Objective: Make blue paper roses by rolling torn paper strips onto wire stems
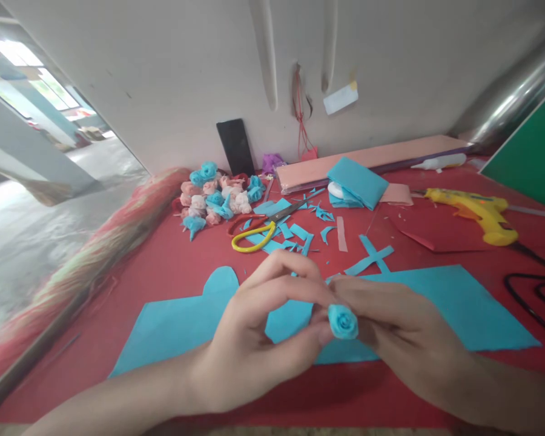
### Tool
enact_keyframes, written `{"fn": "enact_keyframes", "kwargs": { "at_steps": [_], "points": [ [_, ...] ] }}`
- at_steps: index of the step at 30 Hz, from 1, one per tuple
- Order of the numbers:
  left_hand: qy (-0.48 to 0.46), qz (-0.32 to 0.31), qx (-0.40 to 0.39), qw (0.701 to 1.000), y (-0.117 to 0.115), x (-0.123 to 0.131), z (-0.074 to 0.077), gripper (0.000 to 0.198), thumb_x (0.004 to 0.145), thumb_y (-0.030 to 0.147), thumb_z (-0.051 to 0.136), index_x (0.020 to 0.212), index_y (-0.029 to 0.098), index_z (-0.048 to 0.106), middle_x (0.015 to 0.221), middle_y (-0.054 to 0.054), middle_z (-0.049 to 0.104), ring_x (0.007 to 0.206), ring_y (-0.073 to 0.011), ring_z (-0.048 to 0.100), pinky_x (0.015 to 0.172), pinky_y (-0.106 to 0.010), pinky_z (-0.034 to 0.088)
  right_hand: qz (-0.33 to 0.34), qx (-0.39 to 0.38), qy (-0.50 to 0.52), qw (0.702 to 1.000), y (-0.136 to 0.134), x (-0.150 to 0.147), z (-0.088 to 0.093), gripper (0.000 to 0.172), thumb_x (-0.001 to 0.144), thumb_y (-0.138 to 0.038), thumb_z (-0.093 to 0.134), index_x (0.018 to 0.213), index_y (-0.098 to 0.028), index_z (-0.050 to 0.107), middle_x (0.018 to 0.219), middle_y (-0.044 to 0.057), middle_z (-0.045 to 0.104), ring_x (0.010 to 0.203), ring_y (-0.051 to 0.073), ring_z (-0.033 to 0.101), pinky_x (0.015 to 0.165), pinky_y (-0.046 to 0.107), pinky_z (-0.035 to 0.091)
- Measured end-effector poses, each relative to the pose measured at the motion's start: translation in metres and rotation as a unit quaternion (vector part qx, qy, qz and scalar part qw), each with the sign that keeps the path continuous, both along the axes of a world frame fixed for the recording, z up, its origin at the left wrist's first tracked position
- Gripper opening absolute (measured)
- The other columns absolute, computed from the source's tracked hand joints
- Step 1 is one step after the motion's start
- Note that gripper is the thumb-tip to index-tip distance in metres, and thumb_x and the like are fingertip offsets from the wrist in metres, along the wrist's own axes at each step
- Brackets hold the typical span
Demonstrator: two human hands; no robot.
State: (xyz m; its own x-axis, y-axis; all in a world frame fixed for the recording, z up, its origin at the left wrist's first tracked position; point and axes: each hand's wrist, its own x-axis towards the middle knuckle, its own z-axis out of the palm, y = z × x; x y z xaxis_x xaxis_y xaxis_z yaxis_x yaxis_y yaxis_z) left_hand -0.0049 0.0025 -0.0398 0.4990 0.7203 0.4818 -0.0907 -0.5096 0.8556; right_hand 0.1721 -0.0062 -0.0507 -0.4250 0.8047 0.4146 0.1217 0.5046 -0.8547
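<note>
A small rolled blue paper rose (343, 321) sits between the fingertips of both my hands. My left hand (258, 339) pinches it from the left, fingers curled. From the right, my right hand (399, 333) grips it with fingers closed round its base. Under both hands lies a large cut sheet of blue paper (458, 303) on the red table (172, 260).
A pile of finished blue, pink and white paper roses (218, 197) lies at the back left. Yellow-handled scissors (261, 233) rest among blue paper scraps (300, 233). A yellow glue gun (479, 213) with black cord is right. Folded blue paper (358, 181), pink sheets (381, 154), a glue bottle (438, 161) and a green board (533, 151) stand behind.
</note>
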Motion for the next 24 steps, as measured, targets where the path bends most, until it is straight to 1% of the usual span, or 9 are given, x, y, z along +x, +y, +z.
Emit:
{"fn": "enact_keyframes", "kwargs": {
  "at_steps": [3, 6, 10, 13, 15, 17, 19, 22, 24],
  "points": [
    [-0.013, -0.023, -0.041, 0.999, 0.003, -0.002, 0.003, 0.013, 0.084, 0.016, 0.064, 0.094, 0.021, 0.070, 0.084, -0.002, 0.050, 0.080, -0.0117, 0.051, 0.075, -0.023, 0.048, 0.002, 0.032, -0.015, 0.999, 0.001, 0.002, 0.006, 0.025, 0.090, -0.013, 0.053, 0.067, -0.019, 0.060, 0.063, -0.005, 0.060, 0.058, 0.006, 0.055, 0.055, 0.011, 0.046],
    [-0.032, -0.053, -0.111, 0.992, 0.006, -0.003, 0.004, 0.011, 0.083, 0.022, 0.067, 0.092, 0.025, 0.073, 0.085, -0.001, 0.050, 0.080, -0.0114, 0.049, 0.078, -0.024, 0.046, 0.003, 0.038, 0.000, 0.999, 0.000, 0.004, 0.012, 0.019, 0.088, -0.011, 0.056, 0.073, -0.019, 0.065, 0.069, -0.004, 0.067, 0.063, 0.007, 0.061, 0.060, 0.011, 0.049],
    [-0.065, -0.081, -0.190, 0.976, 0.007, -0.003, 0.001, 0.016, 0.080, 0.016, 0.070, 0.086, 0.029, 0.076, 0.083, 0.000, 0.046, 0.078, -0.0099, 0.044, 0.068, -0.019, 0.043, -0.021, 0.063, -0.003, 0.998, -0.002, 0.005, 0.015, 0.015, 0.082, -0.006, 0.064, 0.077, -0.019, 0.068, 0.071, -0.006, 0.071, 0.063, 0.006, 0.064, 0.061, 0.010, 0.051],
    [-0.070, -0.078, -0.220, 0.970, 0.006, -0.002, -0.002, 0.019, 0.079, 0.013, 0.070, 0.085, 0.030, 0.076, 0.079, 0.001, 0.044, 0.079, -0.0101, 0.043, 0.071, -0.020, 0.042, -0.045, 0.134, -0.024, 0.990, -0.003, 0.006, 0.014, 0.013, 0.084, -0.008, 0.062, 0.080, -0.019, 0.068, 0.074, -0.005, 0.073, 0.065, 0.006, 0.067, 0.065, 0.011, 0.052],
    [-0.062, -0.064, -0.218, 0.972, 0.004, -0.002, -0.004, 0.018, 0.078, 0.015, 0.072, 0.083, 0.031, 0.076, 0.077, 0.001, 0.043, 0.079, -0.0102, 0.043, 0.075, -0.021, 0.041, -0.068, 0.202, -0.052, 0.976, -0.003, 0.007, 0.012, 0.016, 0.091, -0.015, 0.056, 0.079, -0.017, 0.067, 0.072, -0.003, 0.072, 0.064, 0.007, 0.066, 0.064, 0.012, 0.053],
    [-0.053, -0.047, -0.206, 0.976, 0.002, -0.002, -0.006, 0.015, 0.078, 0.020, 0.073, 0.083, 0.033, 0.076, 0.077, 0.002, 0.043, 0.078, -0.0103, 0.043, 0.075, -0.022, 0.040, -0.091, 0.258, -0.096, 0.957, -0.004, 0.007, 0.011, 0.027, 0.096, -0.021, 0.048, 0.078, -0.015, 0.067, 0.067, -0.001, 0.071, 0.060, 0.007, 0.065, 0.061, 0.014, 0.052],
    [-0.047, -0.034, -0.179, 0.982, 0.001, -0.003, -0.007, 0.012, 0.078, 0.025, 0.073, 0.085, 0.035, 0.076, 0.077, 0.002, 0.043, 0.076, -0.0104, 0.043, 0.073, -0.024, 0.039, -0.100, 0.299, -0.130, 0.940, -0.004, 0.008, 0.009, 0.034, 0.099, -0.022, 0.041, 0.076, -0.016, 0.065, 0.065, -0.002, 0.071, 0.057, 0.008, 0.065, 0.057, 0.017, 0.051],
    [-0.027, -0.022, -0.119, 0.992, 0.001, -0.003, -0.007, 0.011, 0.079, 0.029, 0.071, 0.088, 0.034, 0.076, 0.076, 0.001, 0.044, 0.075, -0.0113, 0.045, 0.073, -0.026, 0.040, -0.103, 0.336, -0.141, 0.926, -0.005, 0.009, 0.008, 0.036, 0.100, -0.019, 0.038, 0.075, -0.017, 0.064, 0.068, -0.002, 0.072, 0.058, 0.009, 0.066, 0.055, 0.020, 0.050],
    [-0.008, -0.014, -0.083, 0.996, 0.002, -0.003, -0.005, 0.010, 0.081, 0.030, 0.070, 0.088, 0.033, 0.076, 0.075, 0.002, 0.045, 0.074, -0.0112, 0.045, 0.075, -0.026, 0.041, -0.108, 0.340, -0.137, 0.924, -0.005, 0.010, 0.008, 0.035, 0.100, -0.018, 0.039, 0.074, -0.017, 0.063, 0.068, -0.002, 0.072, 0.057, 0.008, 0.065, 0.055, 0.019, 0.050]
  ]
}}
